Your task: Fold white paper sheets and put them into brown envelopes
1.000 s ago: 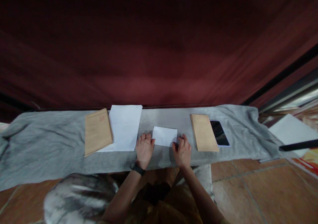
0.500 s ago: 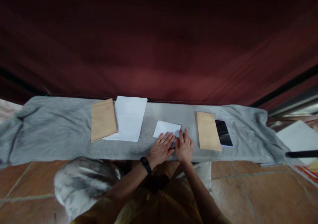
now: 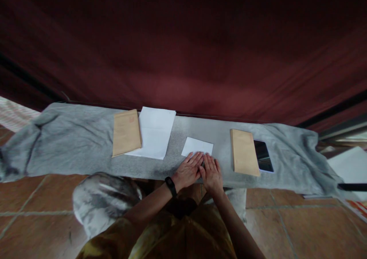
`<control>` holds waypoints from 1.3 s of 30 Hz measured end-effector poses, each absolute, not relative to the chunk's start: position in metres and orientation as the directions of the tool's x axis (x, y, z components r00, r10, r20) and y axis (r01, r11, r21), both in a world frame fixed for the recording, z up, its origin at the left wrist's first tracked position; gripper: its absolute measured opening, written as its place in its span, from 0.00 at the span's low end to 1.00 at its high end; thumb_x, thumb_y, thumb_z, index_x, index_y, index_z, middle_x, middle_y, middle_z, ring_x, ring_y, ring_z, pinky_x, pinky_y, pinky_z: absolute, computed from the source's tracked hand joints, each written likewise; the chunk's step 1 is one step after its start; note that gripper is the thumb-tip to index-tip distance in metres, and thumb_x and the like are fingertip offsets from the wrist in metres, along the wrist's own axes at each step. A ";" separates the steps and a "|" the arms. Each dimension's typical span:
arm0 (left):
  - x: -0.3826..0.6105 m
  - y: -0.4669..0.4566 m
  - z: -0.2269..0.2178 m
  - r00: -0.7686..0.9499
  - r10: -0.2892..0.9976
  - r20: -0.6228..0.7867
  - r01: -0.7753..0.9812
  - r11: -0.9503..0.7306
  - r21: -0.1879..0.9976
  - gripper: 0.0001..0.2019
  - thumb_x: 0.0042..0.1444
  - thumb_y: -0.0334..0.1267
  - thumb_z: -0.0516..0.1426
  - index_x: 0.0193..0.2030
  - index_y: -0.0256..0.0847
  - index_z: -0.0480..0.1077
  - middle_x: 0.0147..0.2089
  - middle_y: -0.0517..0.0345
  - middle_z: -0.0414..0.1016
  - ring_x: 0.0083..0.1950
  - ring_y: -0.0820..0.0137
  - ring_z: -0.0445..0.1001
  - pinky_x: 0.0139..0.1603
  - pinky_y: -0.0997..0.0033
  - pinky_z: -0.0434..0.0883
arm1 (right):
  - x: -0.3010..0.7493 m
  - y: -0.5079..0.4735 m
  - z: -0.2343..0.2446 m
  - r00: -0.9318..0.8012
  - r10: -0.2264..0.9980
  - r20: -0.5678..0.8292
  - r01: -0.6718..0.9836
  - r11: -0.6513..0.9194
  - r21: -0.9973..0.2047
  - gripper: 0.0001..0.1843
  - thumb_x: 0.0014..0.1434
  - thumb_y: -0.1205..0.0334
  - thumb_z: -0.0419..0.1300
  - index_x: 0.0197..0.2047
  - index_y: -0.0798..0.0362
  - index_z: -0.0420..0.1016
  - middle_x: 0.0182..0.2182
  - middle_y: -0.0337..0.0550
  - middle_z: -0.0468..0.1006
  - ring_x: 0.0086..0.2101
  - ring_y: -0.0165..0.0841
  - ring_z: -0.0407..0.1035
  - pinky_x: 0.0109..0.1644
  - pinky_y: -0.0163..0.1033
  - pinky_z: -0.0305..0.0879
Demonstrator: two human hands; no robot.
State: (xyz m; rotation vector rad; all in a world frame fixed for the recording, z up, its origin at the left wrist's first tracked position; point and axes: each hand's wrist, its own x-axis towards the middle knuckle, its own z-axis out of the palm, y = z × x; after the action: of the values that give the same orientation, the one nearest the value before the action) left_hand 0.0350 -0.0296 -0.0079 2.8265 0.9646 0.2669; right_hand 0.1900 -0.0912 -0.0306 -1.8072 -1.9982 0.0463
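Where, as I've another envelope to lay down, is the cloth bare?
Widest: the grey cloth left of the left brown envelope. Narrower gaps lie between the white sheets and the folded paper, and between it and the right brown envelope. Crowded: the left hand and right hand on that paper.

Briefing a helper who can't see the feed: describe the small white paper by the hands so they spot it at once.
Find the grey cloth under the red curtain. At its middle, left hand and right hand touch the small white paper. It's the smallest sheet, between a larger white sheet and a brown envelope.
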 end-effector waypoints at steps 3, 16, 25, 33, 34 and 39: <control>0.028 -0.031 -0.008 0.771 0.623 0.136 0.596 -0.780 0.192 0.30 0.69 0.44 0.46 0.75 0.35 0.49 0.77 0.46 0.50 0.78 0.64 0.44 0.77 0.53 0.43 | 0.194 -0.094 -0.033 -0.055 0.948 0.312 0.946 0.150 -0.288 0.31 0.73 0.52 0.45 0.74 0.56 0.53 0.69 0.56 0.60 0.68 0.45 0.55 0.71 0.57 0.48; -0.008 -0.031 -0.008 0.549 0.812 0.196 0.782 -0.582 0.221 0.29 0.69 0.43 0.46 0.72 0.29 0.54 0.74 0.39 0.55 0.76 0.58 0.50 0.75 0.50 0.52 | 0.199 -0.102 -0.032 -0.031 0.954 0.300 0.954 0.118 -0.275 0.32 0.73 0.52 0.48 0.75 0.54 0.49 0.70 0.54 0.59 0.67 0.48 0.57 0.71 0.59 0.48; 0.047 -0.023 -0.014 0.571 0.799 0.187 0.757 -0.601 0.258 0.27 0.68 0.36 0.44 0.73 0.32 0.52 0.75 0.44 0.53 0.77 0.61 0.48 0.75 0.51 0.53 | 0.198 -0.102 -0.031 -0.020 0.951 0.310 0.958 0.107 -0.266 0.32 0.72 0.55 0.49 0.75 0.55 0.50 0.69 0.53 0.60 0.67 0.47 0.57 0.71 0.58 0.47; 0.072 0.002 -0.015 0.596 0.781 0.188 0.750 -0.625 0.217 0.27 0.69 0.37 0.42 0.73 0.28 0.51 0.76 0.43 0.52 0.77 0.62 0.46 0.76 0.53 0.51 | 0.196 -0.101 -0.031 -0.029 0.938 0.346 0.980 0.094 -0.173 0.30 0.72 0.55 0.49 0.73 0.58 0.54 0.68 0.53 0.63 0.66 0.44 0.58 0.73 0.54 0.45; 0.072 0.005 -0.015 0.588 0.786 0.193 0.757 -0.618 0.212 0.28 0.69 0.37 0.42 0.73 0.29 0.51 0.76 0.43 0.53 0.77 0.62 0.46 0.76 0.53 0.51 | 0.196 -0.100 -0.031 -0.029 0.936 0.352 0.981 0.093 -0.168 0.31 0.72 0.55 0.49 0.73 0.58 0.54 0.68 0.53 0.63 0.66 0.44 0.58 0.72 0.54 0.45; 0.067 0.018 -0.019 0.527 0.824 0.208 0.804 -0.562 0.193 0.28 0.70 0.39 0.42 0.73 0.28 0.53 0.75 0.43 0.53 0.77 0.62 0.48 0.76 0.54 0.51 | 0.196 -0.099 -0.029 -0.026 0.932 0.361 0.980 0.095 -0.173 0.31 0.72 0.54 0.49 0.73 0.59 0.53 0.68 0.52 0.62 0.66 0.43 0.58 0.72 0.53 0.47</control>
State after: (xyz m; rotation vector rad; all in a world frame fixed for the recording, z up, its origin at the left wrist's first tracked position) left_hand 0.0667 0.0179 -0.0189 2.6801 1.4318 0.4265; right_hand 0.1957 -0.0994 -0.0289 -1.8775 -2.0001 -0.1730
